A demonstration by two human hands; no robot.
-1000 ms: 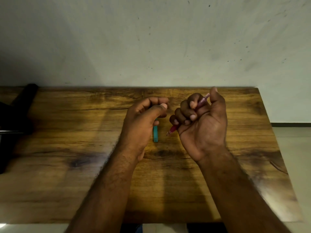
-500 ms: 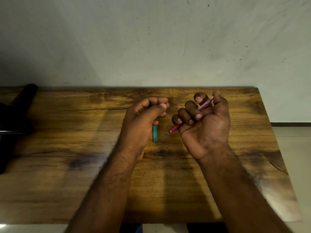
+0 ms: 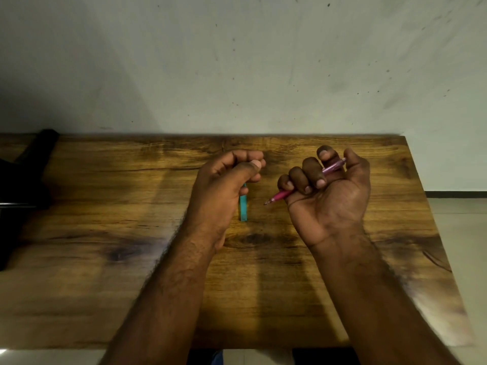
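My right hand (image 3: 329, 198) is turned palm up and grips a pink pen (image 3: 282, 195) in its curled fingers. The pen's tip points down and left, and its clear rear end sticks out between forefinger and thumb. My left hand (image 3: 224, 185) is curled into a fist around a teal pen-like stick (image 3: 243, 208). The stick's lower end shows below the fist, over the wooden table (image 3: 105, 259). The two hands are a short gap apart above the table's middle.
A dark object (image 3: 23, 180) lies at the table's far left edge. A pale wall (image 3: 237, 61) stands right behind the table. Light floor tiles (image 3: 461, 233) show past the table's right edge.
My right hand has shifted slightly right and loosened its fingers around the pink pen, whose rear end now shows more. My left hand has stayed in place.
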